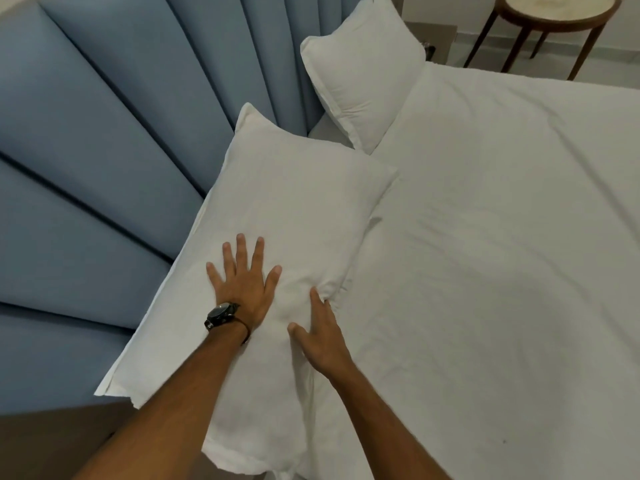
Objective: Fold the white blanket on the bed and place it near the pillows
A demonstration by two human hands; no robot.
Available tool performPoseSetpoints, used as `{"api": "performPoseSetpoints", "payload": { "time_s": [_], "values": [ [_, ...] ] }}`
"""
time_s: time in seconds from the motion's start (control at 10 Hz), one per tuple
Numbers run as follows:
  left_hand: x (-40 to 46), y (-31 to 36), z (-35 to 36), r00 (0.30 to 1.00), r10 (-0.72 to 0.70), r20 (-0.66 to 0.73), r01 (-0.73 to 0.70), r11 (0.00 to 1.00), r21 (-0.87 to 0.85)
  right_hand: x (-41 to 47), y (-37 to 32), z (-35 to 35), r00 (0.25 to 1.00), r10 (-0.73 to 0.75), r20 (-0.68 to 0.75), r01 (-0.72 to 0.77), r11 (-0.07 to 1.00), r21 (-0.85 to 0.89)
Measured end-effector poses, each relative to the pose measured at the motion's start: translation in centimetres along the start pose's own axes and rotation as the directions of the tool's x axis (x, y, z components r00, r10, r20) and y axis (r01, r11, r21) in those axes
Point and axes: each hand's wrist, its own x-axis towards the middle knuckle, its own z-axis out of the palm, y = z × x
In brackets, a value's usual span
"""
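A white pillow [287, 209] lies at the near end of the bed's head, against the blue headboard. My left hand [242, 282], with a dark watch at the wrist, rests flat on it with fingers spread. My right hand [320, 337] lies along the pillow's right edge, thumb on top and fingertips tucked into the fold where pillow meets blanket. A second white pillow [363, 77] leans on the headboard farther back. The white blanket [502, 237] is spread flat over the bed to the right, lightly creased.
A blue padded headboard [86, 150] with vertical panels fills the left side. A round wooden side table [557, 15] stands beyond the bed at the top right. A brown surface [52, 445] shows at the lower left corner.
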Motion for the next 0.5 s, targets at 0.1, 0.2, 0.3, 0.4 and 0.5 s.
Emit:
{"api": "performPoseSetpoints", "payload": {
  "time_s": [0.1, 0.2, 0.3, 0.4, 0.5],
  "values": [
    [-0.5, 0.3, -0.1, 1.000, -0.003, 0.005, 0.003, 1.000, 0.007, -0.8, 0.4, -0.8, 1.000, 0.006, 0.001, -0.006, 1.000, 0.021],
    [-2.4, 1.8, 0.1, 1.000, 0.006, 0.028, -0.007, 1.000, 0.023, -3.3, 0.6, -3.0, 0.999, 0.045, -0.018, -0.042, 0.993, 0.114],
    [-4.1, 3.9, -0.2, 0.996, 0.014, 0.084, -0.016, 1.000, 0.026, -6.1, 1.4, -5.3, 0.995, 0.085, -0.043, -0.077, 0.983, 0.164],
    [-6.6, 7.6, -0.1, 0.978, 0.045, 0.203, -0.056, 0.997, 0.046, -10.6, 3.6, -10.7, 0.979, 0.134, -0.156, -0.083, 0.951, 0.297],
    [-8.0, 10.3, -0.9, 0.968, 0.068, 0.239, -0.070, 0.998, -0.001, -14.0, 3.7, -16.3, 0.905, 0.173, -0.388, 0.017, 0.899, 0.438]
  ]
}}
